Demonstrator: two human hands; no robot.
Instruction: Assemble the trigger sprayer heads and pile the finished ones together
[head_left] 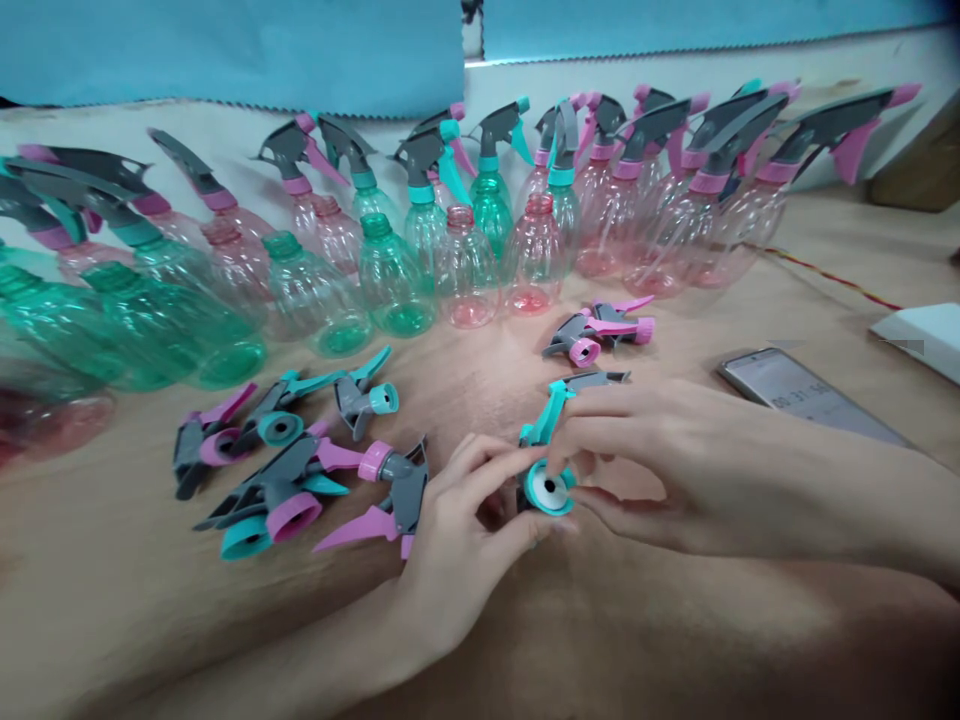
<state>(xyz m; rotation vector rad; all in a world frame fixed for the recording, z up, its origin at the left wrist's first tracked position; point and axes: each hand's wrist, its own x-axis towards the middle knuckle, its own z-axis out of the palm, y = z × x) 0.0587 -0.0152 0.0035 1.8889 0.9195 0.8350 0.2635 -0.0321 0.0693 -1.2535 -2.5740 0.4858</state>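
Note:
Between both hands is a grey and teal trigger sprayer head (555, 408), its collar turned toward me with a white disc with a dark central hole inside. My left hand (469, 530) grips the collar from the left, thumb below and fingers above. Fingers and thumb of my right hand (626, 455) close on the collar's right side and rim. Part of the sprayer body is hidden behind the fingers. Left of my left hand lies a pink and grey sprayer head (375, 515). Beyond my right hand rest pink and grey sprayer heads (581, 350).
Several loose sprayer heads (281, 430) lie on the wooden table (135, 590) to the left. Open green bottles (394, 280) and pink bottles (534, 260) stand behind, before a row of bottles with sprayers fitted (739, 220). At right are a phone (802, 395) and a white box (926, 335) near a twisted wire.

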